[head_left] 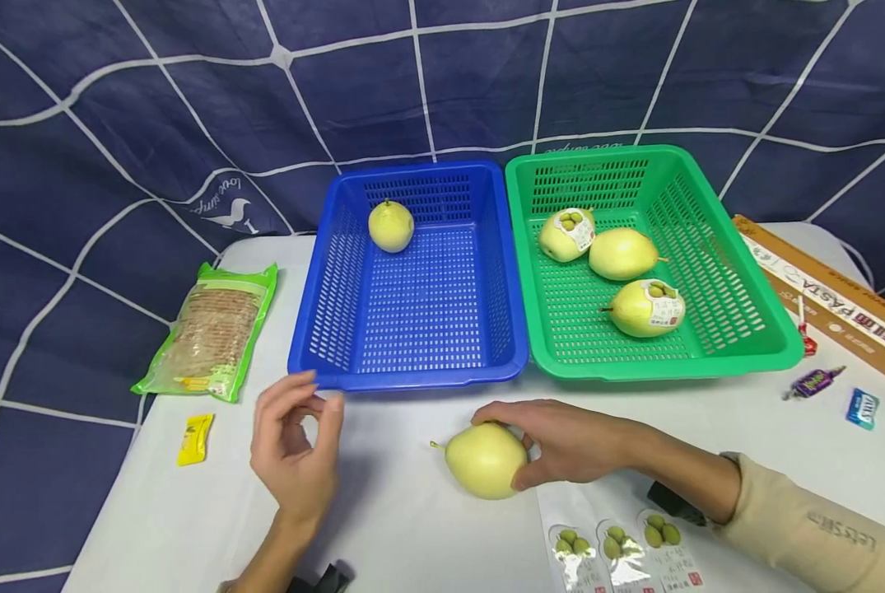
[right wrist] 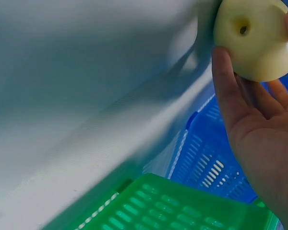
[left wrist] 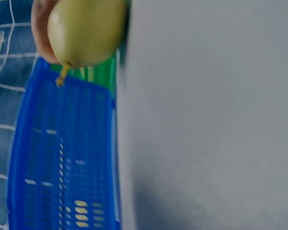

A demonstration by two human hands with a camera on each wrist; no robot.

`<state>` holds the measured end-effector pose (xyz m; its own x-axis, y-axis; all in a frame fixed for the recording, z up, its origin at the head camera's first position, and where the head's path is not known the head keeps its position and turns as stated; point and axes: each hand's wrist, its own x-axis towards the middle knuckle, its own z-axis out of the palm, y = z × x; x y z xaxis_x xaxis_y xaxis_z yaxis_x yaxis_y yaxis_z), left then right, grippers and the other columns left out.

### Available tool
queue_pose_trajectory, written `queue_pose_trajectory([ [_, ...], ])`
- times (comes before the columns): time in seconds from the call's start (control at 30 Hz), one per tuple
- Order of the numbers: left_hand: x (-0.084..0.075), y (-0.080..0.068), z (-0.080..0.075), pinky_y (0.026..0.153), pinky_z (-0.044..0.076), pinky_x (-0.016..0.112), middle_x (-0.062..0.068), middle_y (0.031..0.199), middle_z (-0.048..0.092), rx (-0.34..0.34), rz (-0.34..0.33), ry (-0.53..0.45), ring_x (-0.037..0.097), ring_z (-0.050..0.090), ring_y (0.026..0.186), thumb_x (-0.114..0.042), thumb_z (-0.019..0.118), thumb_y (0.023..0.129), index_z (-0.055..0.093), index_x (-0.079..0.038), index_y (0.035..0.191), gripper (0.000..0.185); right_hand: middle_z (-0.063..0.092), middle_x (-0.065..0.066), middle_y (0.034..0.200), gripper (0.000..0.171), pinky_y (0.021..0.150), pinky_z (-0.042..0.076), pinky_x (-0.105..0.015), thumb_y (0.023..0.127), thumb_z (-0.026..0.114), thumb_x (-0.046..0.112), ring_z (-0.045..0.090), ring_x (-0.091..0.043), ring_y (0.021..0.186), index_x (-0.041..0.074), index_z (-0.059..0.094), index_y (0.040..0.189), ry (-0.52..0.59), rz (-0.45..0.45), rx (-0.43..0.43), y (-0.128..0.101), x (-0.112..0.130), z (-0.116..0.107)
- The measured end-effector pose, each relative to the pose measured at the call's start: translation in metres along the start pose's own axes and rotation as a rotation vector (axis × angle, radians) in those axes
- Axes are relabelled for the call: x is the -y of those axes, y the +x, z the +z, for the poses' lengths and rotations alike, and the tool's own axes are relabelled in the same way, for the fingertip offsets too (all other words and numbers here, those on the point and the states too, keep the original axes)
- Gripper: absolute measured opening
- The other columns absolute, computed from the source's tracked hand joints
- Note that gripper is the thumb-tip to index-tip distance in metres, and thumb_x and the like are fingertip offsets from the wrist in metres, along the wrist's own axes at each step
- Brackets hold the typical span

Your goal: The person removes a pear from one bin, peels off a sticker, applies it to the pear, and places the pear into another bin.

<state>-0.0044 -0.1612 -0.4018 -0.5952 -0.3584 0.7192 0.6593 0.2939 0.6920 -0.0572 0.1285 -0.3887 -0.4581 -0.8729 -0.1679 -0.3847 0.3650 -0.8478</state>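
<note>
My right hand [head_left: 571, 441] holds a pale yellow pear [head_left: 486, 461] from its right side, fingers over the far side and thumb near its base. The pear is on or just over the white table, its stem toward my left hand. In the right wrist view, the fingers and thumb are around the pear [right wrist: 254, 40], whose base dimple faces the camera. My left hand [head_left: 297, 449] is raised left of the pear, fingers loosely curved, thumb apart, nothing in it. Below my right forearm lies a sheet of pear-picture stickers [head_left: 620, 548].
A blue basket [head_left: 408, 380] holds one pear [head_left: 391, 226]. Beside it, a green basket [head_left: 672, 368] holds three pears, two with stickers. To the left lie a green-edged packet [head_left: 212, 329] and a yellow wrapper [head_left: 195, 439]; a pasta box [head_left: 835, 301] and small candies are at right.
</note>
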Motion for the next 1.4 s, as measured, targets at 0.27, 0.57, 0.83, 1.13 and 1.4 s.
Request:
queue_pose_trajectory([
  [0.27,-0.005,-0.021,0.004,0.074,0.057,0.029,0.014,0.115,0.065,0.827,-0.706,-0.069,0.020,0.066,0.098,-0.009,0.074,0.089,0.062,0.000,0.122,0.036,0.056,0.003,0.127,0.060,0.084,0.054,-0.026,0.082,0.080,0.006,0.055,-0.014,0.113,0.017,0.055,0.136,0.130,-0.064,-0.039,-0.002,-0.005,0.004],
  [0.57,0.004,-0.027,0.017,0.080,0.058,0.039,0.022,0.134,0.055,1.014,-1.087,-0.242,0.030,0.066,0.104,-0.014,0.073,0.091,0.053,0.002,0.137,0.052,0.059,0.004,0.127,0.058,0.084,0.054,-0.025,0.084,0.079,0.009,0.058,-0.015,0.113,0.015,0.054,0.136,0.116,-0.053,-0.115,-0.006,-0.005,0.011],
  [0.83,0.009,-0.033,0.019,0.081,0.057,0.040,0.022,0.130,0.059,0.951,-1.151,-0.296,0.030,0.069,0.097,-0.009,0.074,0.089,0.057,0.006,0.132,0.048,0.060,0.006,0.125,0.052,0.081,0.055,-0.027,0.086,0.078,0.012,0.059,-0.013,0.109,0.016,0.056,0.133,0.041,-0.035,-0.208,-0.017,-0.005,0.016],
  [1.13,0.018,-0.031,0.019,0.083,0.056,0.045,0.025,0.132,0.056,0.922,-1.239,-0.402,0.029,0.067,0.102,-0.007,0.073,0.090,0.052,0.013,0.133,0.053,0.057,0.005,0.091,0.025,0.062,0.054,-0.022,0.089,0.076,0.017,0.055,-0.004,0.080,0.018,0.067,0.112,0.066,-0.108,-0.214,-0.053,-0.017,0.021],
  [1.4,0.019,-0.029,0.018,0.083,0.055,0.046,0.023,0.132,0.057,0.915,-1.271,-0.401,0.030,0.066,0.103,-0.006,0.073,0.089,0.052,0.012,0.133,0.052,0.049,0.011,0.104,0.033,0.064,0.046,-0.016,0.082,0.081,0.022,0.050,0.002,0.079,0.024,0.064,0.111,-0.074,-0.109,-0.147,-0.078,-0.034,0.040],
])
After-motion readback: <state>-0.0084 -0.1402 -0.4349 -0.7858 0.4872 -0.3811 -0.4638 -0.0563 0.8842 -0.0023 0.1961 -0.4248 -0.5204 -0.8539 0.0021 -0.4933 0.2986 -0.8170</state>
